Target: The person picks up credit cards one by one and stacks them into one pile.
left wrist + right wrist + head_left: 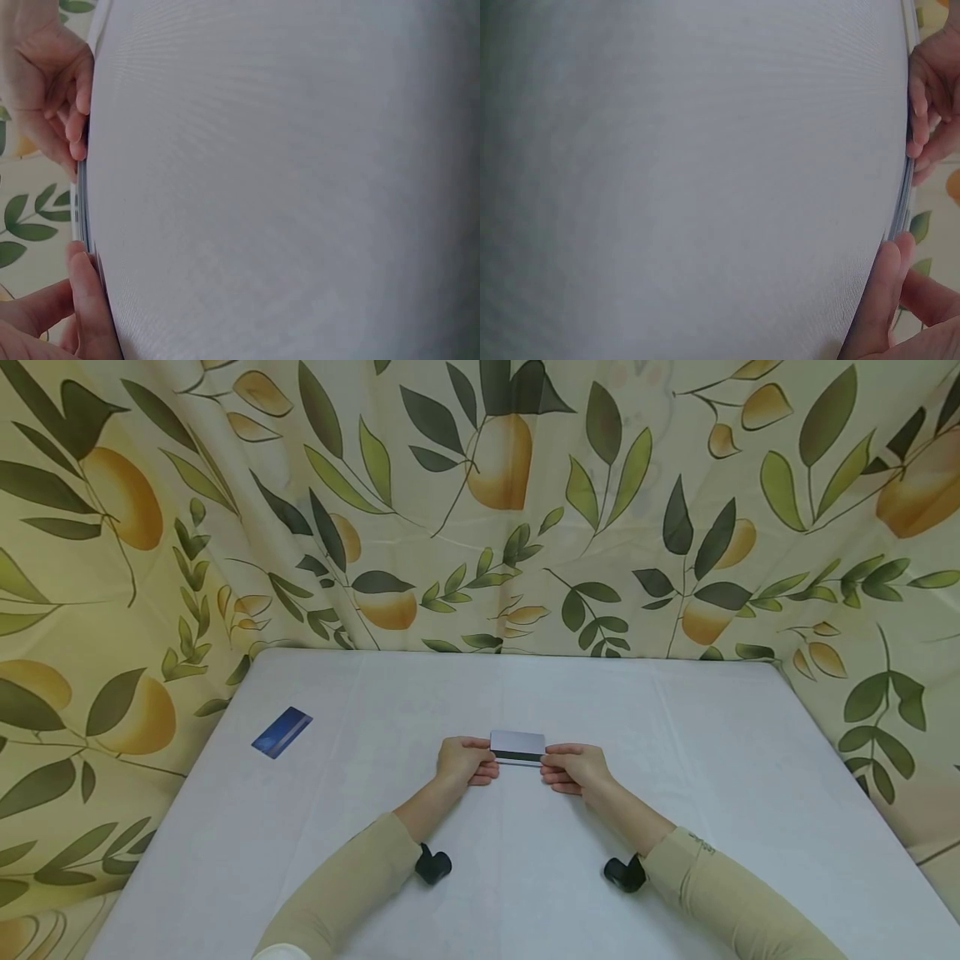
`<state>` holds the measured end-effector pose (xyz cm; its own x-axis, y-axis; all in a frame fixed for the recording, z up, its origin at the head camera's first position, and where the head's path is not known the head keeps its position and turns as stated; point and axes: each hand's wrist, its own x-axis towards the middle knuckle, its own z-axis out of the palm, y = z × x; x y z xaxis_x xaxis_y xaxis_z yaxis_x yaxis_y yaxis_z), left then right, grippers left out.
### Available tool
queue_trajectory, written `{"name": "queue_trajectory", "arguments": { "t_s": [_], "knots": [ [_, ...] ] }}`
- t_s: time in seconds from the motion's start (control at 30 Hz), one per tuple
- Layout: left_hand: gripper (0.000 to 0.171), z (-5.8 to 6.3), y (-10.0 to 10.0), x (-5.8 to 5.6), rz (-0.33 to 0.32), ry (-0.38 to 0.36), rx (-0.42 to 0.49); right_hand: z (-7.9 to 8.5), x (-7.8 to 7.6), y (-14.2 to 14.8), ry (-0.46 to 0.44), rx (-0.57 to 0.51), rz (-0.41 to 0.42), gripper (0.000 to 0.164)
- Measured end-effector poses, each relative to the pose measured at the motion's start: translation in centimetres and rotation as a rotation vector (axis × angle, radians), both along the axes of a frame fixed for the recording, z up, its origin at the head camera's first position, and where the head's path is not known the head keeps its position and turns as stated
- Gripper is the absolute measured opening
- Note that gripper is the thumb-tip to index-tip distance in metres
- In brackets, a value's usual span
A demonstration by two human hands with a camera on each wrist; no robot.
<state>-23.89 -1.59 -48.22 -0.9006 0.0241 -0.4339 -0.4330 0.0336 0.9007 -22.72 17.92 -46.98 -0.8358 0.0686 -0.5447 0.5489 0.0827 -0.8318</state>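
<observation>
A pale card (517,742) with a dark stripe lies level between the two hands at the middle of the table. My left hand (463,761) pinches its left end, thumb on top and fingers beneath. At its right end, my right hand (576,767) grips it the same way. Seen edge-on in the left wrist view, the thin layered edges (82,202) suggest more than one card in the hold. The right wrist view shows similar stacked edges (902,199) close over the tabletop. Fingers hide both short ends.
A blue card (282,732) lies flat on the white-covered table (375,693), toward its far left corner. Behind and beside the table hangs a fabric (465,568) printed with leaves and fruit. Black wrist cameras (433,865) sit at both sleeve cuffs.
</observation>
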Motion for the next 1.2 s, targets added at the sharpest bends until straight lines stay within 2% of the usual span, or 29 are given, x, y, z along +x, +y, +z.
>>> {"name": "queue_trajectory", "arguments": {
  "t_s": [0.47, 0.6, 0.73, 0.97, 1.2],
  "knots": [
    [0.026, 0.0, -0.1, -0.1, 0.004, -0.018, 0.009, 0.1, 0.0, 0.0, 0.004, 0.010, 0.022, 0.032],
    [0.021, 0.0, -0.3, -0.1, 0.011, -0.030, 0.026, 0.3, 0.0, 0.1, -0.003, -0.001, -0.003, 0.029],
    [0.020, 0.2, -0.7, -0.2, 0.044, -0.043, 0.068, 0.6, -0.1, 0.1, -0.011, -0.013, -0.047, 0.027],
    [0.027, 1.6, -2.8, -0.6, 0.141, -0.067, 0.145, 1.7, -0.3, -1.0, -0.007, -0.044, -0.043, 0.032],
    [0.029, 3.1, -6.6, -1.5, 0.206, -0.082, 0.193, 2.7, -0.8, -3.1, -0.006, -0.103, -0.042, 0.034]
  ]
}}
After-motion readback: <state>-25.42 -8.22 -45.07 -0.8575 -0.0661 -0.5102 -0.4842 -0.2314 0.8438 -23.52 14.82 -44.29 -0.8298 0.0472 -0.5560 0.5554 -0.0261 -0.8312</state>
